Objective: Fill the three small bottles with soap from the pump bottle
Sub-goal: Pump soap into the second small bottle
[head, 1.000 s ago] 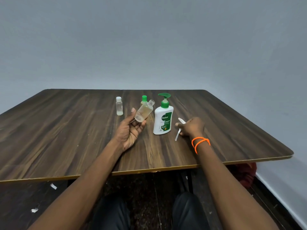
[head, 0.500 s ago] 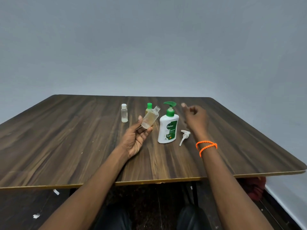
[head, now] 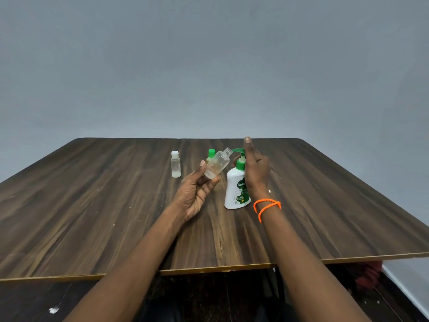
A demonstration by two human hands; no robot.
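Left hand (head: 196,194) grips uncapped clear bottle (head: 217,166); right hand (head: 254,169) open at green pump (head: 239,151).

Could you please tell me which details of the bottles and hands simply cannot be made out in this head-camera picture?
- Green-capped small bottle: body hidden behind the open bottle that the left hand holds.
- Pump bottle: label partly covered by the right hand; small print too small to read.
- Right hand: whether it touches the pump head is unclear.
- White-capped bottle: fill level hard to judge.
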